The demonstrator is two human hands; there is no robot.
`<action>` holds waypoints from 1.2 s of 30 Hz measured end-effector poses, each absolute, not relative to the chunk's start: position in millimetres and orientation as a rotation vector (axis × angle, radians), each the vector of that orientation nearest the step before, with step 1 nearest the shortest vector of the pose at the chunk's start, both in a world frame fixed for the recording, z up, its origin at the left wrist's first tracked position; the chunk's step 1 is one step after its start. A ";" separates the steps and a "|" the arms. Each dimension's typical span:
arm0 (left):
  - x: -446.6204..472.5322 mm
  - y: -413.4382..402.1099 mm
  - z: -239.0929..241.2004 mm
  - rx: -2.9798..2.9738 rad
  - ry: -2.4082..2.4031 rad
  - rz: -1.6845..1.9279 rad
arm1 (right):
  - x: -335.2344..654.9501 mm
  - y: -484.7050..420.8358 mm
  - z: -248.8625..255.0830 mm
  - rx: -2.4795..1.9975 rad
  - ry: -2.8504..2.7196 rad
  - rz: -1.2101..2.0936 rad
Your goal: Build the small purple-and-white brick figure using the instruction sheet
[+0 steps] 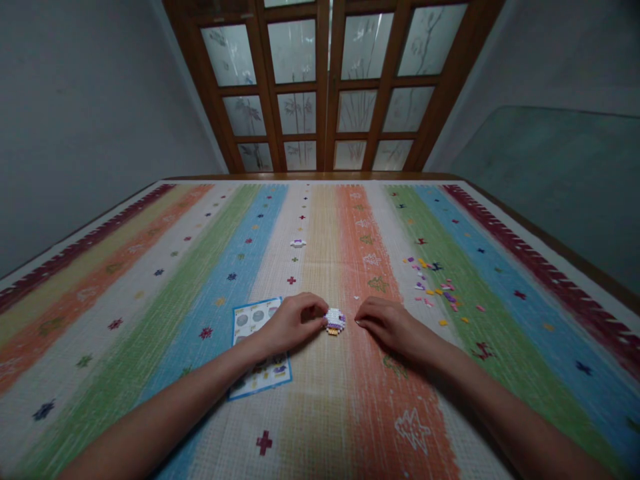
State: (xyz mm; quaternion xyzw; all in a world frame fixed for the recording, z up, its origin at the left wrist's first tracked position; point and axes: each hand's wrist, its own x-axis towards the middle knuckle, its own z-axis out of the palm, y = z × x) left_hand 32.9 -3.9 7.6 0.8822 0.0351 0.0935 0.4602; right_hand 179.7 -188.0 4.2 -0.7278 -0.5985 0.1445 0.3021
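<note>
Between the thumb and fingers of my left hand (301, 320) is the edge of a small rounded model of tiny building bricks (335, 320), white with purple and a bit of orange at its lower end. My right hand (387, 323) is just right of the model, apart from it, with thumb and fingertips pinched together low over the tablecloth. What the pinch holds, if anything, is too small to make out. Under my left hand and forearm lies a printed instruction sheet (276, 383) with a blue border, partly covered.
Loose small bricks (443, 291) in purple, yellow, pink and white are scattered to the right. A small white-and-purple brick piece (298, 243) sits farther back. One tiny white piece (357, 297) lies near my right hand. The striped tablecloth (320, 413) covers the table; wooden glass-paned doors (327, 87) stand behind it.
</note>
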 end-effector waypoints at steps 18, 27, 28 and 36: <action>34.3 -6.3 7.7 2.154 0.079 0.253 | 163.4 -174.2 6.9 -1.780 -1.095 0.446; 34.9 -5.2 6.2 2.108 0.120 0.280 | 164.2 -172.9 -0.5 -1.768 -1.035 0.496; 35.1 -5.0 6.3 2.104 0.124 0.292 | 164.5 -173.1 -1.9 -1.766 -1.020 0.501; 34.9 -4.4 7.7 2.134 0.197 0.332 | 166.0 -173.3 -1.5 -1.756 -0.958 0.505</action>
